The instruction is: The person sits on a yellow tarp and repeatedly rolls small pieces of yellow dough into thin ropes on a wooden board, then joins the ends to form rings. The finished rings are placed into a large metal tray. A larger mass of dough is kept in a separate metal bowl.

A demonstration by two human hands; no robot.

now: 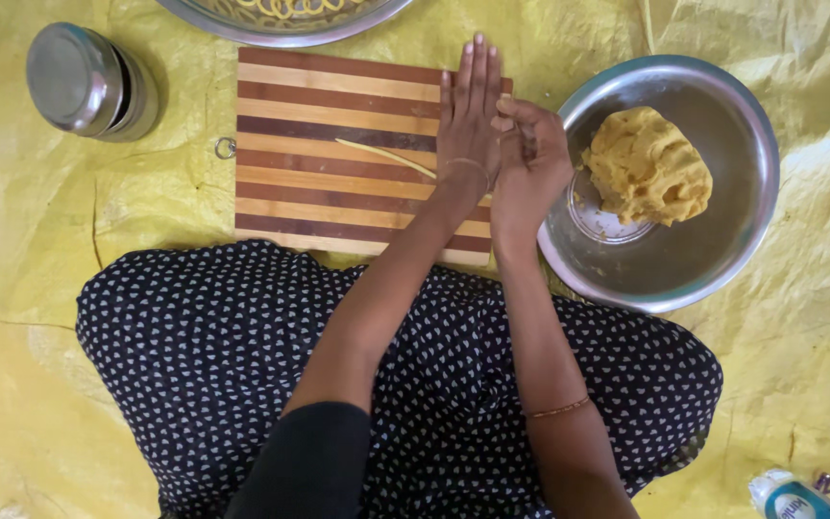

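yellow plastic sheet point(818, 336) covered the whole floor, crinkly and probably a bit slidey, with plenty of bare room out to the left and right of the person's dotted lap point(194, 356). striped wooden cutting board point(338, 106) sat flat just in front of the knees, its far edge close under the rim of a big steel tray point(242, 29) at the top, so not much room to push forward there. steel bowl point(751, 231) sat just right of the board, nearly touching it, with a lump of yellow dough point(647, 165) in it. that lump looked soft and a bit crumbly, the kind you'd pinch bits off rather than lift whole.

left hand point(469, 120) lay flat and fully open, fingers straight and together, palm down at the board's right end. right hand point(530, 163) was loosely curled right beside it, touching it at the thumb side; couldn't tell if it had a bit of dough in it.

the thin dough strand point(391, 157) lay on the board, running out left from under the left palm. i'd guess it was very light, limp and easy to snap, best picked up gently near the middle or with both ends supported.

steel lidded tin point(88, 82) stood well off to the left, with a small metal ring point(226, 147) by the board's left edge.
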